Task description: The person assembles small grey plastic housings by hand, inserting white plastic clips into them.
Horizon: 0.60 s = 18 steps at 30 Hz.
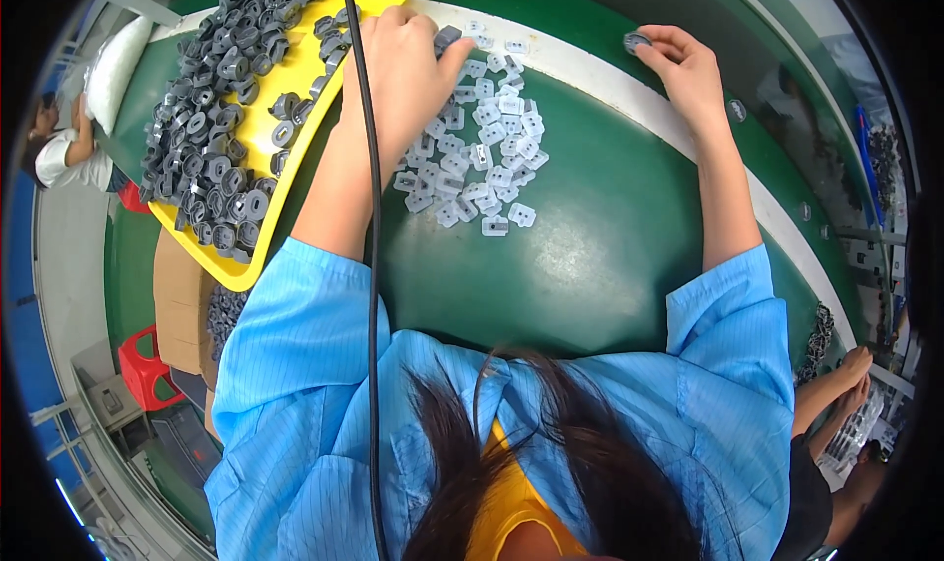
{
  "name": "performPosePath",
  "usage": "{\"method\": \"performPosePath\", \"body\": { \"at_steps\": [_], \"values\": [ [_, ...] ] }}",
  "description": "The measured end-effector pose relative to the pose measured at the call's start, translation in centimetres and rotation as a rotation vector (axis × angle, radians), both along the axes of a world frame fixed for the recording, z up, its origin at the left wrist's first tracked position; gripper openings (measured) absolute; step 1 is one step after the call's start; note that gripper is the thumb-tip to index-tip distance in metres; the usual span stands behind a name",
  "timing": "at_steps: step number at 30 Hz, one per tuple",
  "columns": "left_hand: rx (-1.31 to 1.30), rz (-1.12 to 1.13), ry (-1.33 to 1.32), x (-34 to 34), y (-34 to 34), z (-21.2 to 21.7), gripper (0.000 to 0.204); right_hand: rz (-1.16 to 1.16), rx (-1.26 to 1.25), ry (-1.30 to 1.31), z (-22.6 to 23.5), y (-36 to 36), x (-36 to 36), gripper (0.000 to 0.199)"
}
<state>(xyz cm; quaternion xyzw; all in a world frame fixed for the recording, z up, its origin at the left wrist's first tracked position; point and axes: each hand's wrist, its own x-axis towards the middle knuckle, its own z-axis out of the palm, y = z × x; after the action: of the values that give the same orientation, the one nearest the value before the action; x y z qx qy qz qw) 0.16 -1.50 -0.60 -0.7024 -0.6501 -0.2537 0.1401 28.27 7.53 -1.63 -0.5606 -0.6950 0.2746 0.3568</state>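
My left hand (398,64) is closed beside the right edge of a yellow tray (280,202), with a small dark grey plastic part (447,39) pinched at the thumb. Farther right, the fingertips of my right hand (685,69) grip a round grey plastic part (636,42) over the white strip. Many dark grey ring-shaped parts (211,168) are heaped in the tray. Between my forearms, a spread of small translucent white plastic pieces (495,133) lies on the green tabletop (560,276). My left hand's other fingers are partly hidden.
A black cable (372,217) hangs across the view before my left arm. Beyond the white strip (590,69), a few parts (737,111) lie on a green belt. A cardboard box (184,300) and red stool (147,369) stand left. Other people's hands (854,379) show at right.
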Motion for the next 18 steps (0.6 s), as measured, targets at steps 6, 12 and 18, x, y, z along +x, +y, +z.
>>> {"method": "performPosePath", "body": {
  "at_steps": [6,12,18],
  "values": [
    [0.06,-0.35,-0.206,2.4,-0.1,-0.2,0.019,-0.123,0.652,-0.322,-1.3,0.8,1.1,0.024],
    [0.002,-0.518,-0.437,3.2,0.2,-0.8,0.019,0.64,-0.124,-0.159,3.1,-8.3,-6.1,0.03],
    [-0.091,-0.521,-0.467,3.4,-0.1,-0.3,0.027,0.646,-0.209,-0.243,3.3,-8.5,-5.2,0.026]
  ]
}}
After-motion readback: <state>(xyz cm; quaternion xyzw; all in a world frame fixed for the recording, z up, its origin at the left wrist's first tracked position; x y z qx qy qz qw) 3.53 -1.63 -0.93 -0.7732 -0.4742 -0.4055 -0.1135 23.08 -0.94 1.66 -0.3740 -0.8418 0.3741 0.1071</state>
